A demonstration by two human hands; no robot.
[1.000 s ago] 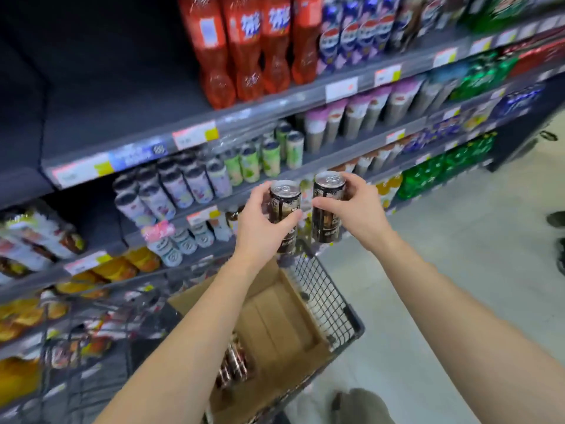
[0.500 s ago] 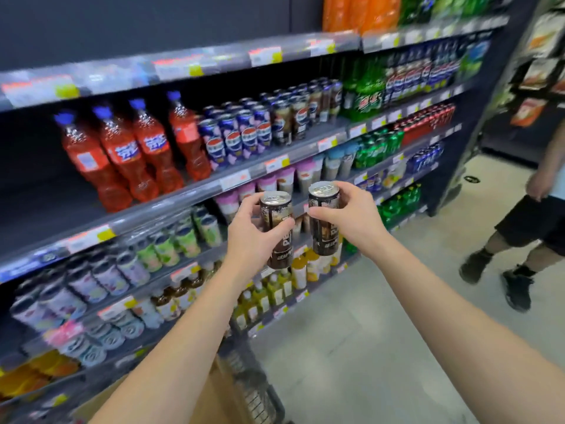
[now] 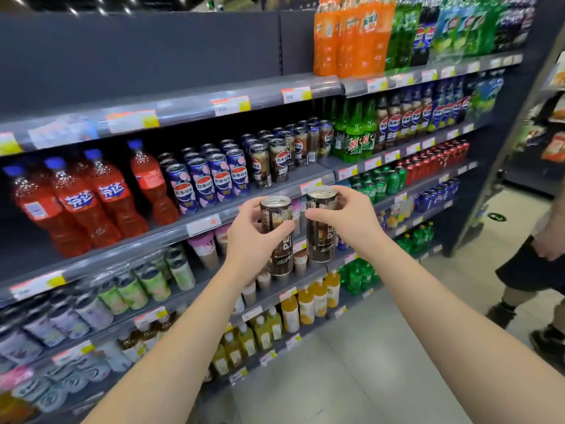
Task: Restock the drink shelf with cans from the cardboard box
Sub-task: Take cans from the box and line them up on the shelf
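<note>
A tall drink shelf [image 3: 171, 232] fills the left and middle of the view, with several tiers running away to the right. Its upper tier holds orange bottles [image 3: 345, 35]. The tier below carries red bottles [image 3: 79, 203], blue cans [image 3: 214, 179], a row of dark cans [image 3: 269, 163] and green bottles [image 3: 354, 139]. Lower tiers hold cups and yellow bottles [image 3: 305, 304]. The pale floor [image 3: 367, 347] spreads out to the right. A bystander [image 3: 526, 270] in dark shorts stands at the right edge.

Both bare forearms reach up and forward from the bottom of the frame, converging in front of the shelf. The left hand [image 3: 253, 240] is turned with its back to the camera. Its thumb crosses the front of the left can [image 3: 279, 255] and its fingers wrap behind, gripping it firmly around the upper half. The right hand [image 3: 345, 215] comes in from the right. Its fingers curl over the rim and its thumb presses the side of the right can [image 3: 322, 240], holding it near the top.

The 2 dark cans are upright and side by side, close but with a narrow gap between them. They are held in the air in front of the tier of cups, just below the edge of the tier that carries the matching dark cans.
</note>
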